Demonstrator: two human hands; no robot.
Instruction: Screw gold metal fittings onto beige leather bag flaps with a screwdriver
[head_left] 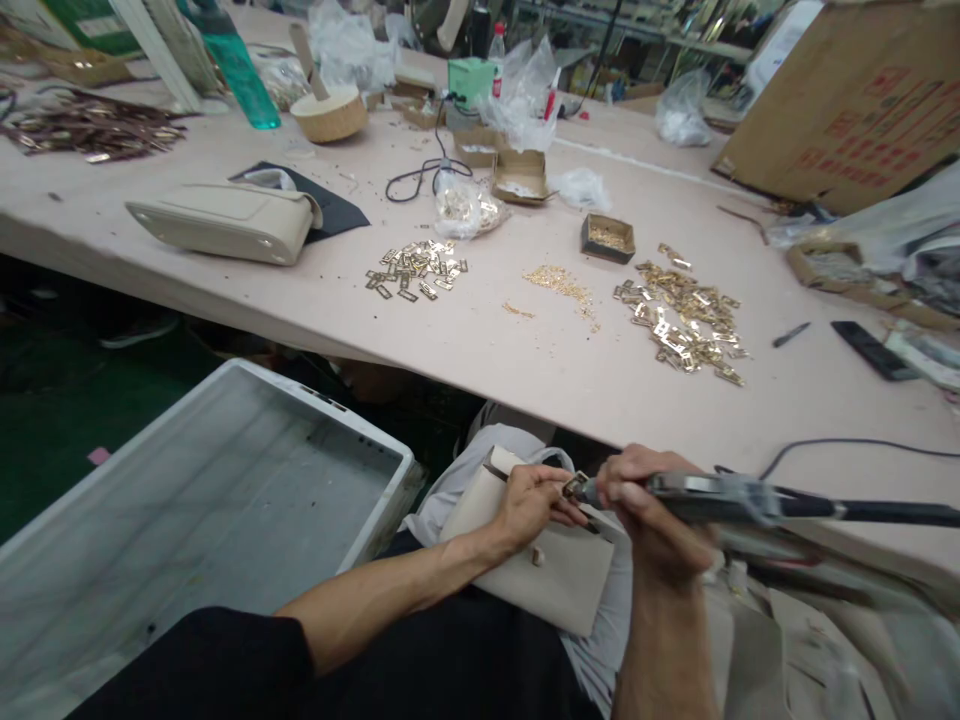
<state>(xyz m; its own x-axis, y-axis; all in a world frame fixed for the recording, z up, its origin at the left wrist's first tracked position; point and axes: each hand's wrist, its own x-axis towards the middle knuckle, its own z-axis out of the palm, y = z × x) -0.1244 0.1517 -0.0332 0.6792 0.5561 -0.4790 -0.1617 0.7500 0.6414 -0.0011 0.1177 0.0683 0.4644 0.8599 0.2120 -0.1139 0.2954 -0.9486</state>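
A cream handbag lies on my lap, its flap side up with a small turn-lock knob showing. My left hand is closed at the bag's edge, pinching a small gold metal clasp plate. In my right hand is an electric screwdriver, gripped near its front and held almost level. The driver's tip points left and meets the plate between the two hands; whether a screw sits there is too small to see.
On the table lie clasp plates, thin frame pieces and tiny gold screws. Another cream bag stands farther left. A grey plastic crate is at my left. The driver's cable runs right.
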